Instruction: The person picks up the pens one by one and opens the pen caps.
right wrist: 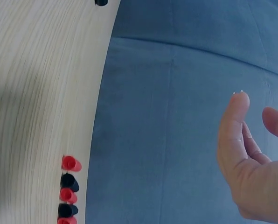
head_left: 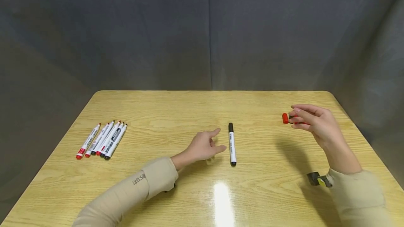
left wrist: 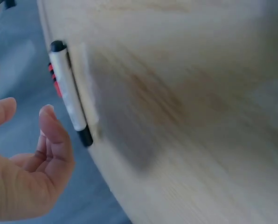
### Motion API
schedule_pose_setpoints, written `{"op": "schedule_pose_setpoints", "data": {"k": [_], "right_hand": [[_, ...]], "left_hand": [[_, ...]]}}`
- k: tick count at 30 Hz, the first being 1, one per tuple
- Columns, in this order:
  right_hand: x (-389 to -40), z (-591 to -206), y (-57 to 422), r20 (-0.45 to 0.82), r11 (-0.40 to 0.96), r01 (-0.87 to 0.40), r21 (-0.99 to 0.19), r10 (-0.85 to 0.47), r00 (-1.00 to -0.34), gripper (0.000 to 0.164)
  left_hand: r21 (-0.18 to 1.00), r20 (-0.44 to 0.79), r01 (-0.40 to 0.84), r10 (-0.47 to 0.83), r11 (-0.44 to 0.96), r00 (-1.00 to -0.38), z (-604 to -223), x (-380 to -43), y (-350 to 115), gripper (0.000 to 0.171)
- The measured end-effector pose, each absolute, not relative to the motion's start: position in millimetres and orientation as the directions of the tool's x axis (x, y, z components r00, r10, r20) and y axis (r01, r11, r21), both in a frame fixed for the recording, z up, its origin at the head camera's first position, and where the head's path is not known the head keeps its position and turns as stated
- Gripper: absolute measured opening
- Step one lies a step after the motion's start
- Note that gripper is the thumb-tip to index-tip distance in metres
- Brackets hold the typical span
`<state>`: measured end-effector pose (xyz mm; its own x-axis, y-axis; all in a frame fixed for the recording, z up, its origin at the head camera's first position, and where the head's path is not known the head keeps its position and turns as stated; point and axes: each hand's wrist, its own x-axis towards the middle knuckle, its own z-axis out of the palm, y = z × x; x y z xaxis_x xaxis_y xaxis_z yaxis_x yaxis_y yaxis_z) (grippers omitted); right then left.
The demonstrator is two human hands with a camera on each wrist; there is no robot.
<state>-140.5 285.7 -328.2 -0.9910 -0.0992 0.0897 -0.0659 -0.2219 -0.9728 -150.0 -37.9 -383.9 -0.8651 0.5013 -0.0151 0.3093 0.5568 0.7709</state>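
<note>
A capped whiteboard marker (head_left: 231, 146) with a white barrel and black cap lies on the table, its cap toward the far edge. My left hand (head_left: 202, 146) is just left of it, thumb and fingers apart and holding nothing. In the left wrist view, a gap shows between that hand (left wrist: 34, 182) and the marker (left wrist: 69, 91). Over at the right, my right hand (head_left: 322, 125) hovers above a row of loose marker caps, partly hiding them. A red cap (head_left: 285, 118) shows beside its fingertips. The right wrist view has this hand (right wrist: 251, 168) loosely bent, with nothing in it.
Several white markers (head_left: 108, 141) lie side by side at the table's left, bare tips pointing away. Red caps (right wrist: 71, 163) and black caps (right wrist: 69, 182) alternate in a line near the table edge. Dark cloth (head_left: 157, 38) hangs behind the wooden table (head_left: 176, 111).
</note>
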Motion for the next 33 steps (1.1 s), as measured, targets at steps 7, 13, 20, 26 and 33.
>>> {"op": "schedule_pose_setpoints", "data": {"k": [7, 13, 20, 26, 33], "right_hand": [[-142.5, -326.0, 276.8, 0.097, -0.225, -0.068, -0.972, -0.118, -0.988, 0.014], [-143.0, -325.9, 272.9, 0.114, -0.245, -0.081, -0.966, -0.122, -0.986, 0.013], [-144.5, -325.9, 267.4, 0.108, -0.23, -0.079, -0.97, -0.119, -0.987, 0.012], [-146.8, -325.3, 263.3, 0.107, -0.24, -0.076, -0.968, -0.121, -0.987, 0.013], [-148.3, -325.6, 260.4, 0.11, -0.235, -0.079, -0.969, -0.124, -0.986, 0.012]], "left_hand": [[0.691, -0.108, 0.32, 0.531, 0.648, -0.841, -388.9, -160.2, -10.4, 0.076], [0.632, -0.166, 0.306, 0.509, 0.712, -0.844, -393.1, -164.9, 4.8, 0.079], [0.592, -0.201, 0.272, 0.466, 0.759, -0.862, -400.6, -167.4, 17.6, 0.047], [0.612, -0.254, 0.233, 0.468, 0.755, -0.846, -403.0, -168.6, 22.5, 0.026], [0.718, -0.23, 0.188, 0.483, 0.67, -0.845, -402.0, -171.7, 20.8, 0.016]]}}
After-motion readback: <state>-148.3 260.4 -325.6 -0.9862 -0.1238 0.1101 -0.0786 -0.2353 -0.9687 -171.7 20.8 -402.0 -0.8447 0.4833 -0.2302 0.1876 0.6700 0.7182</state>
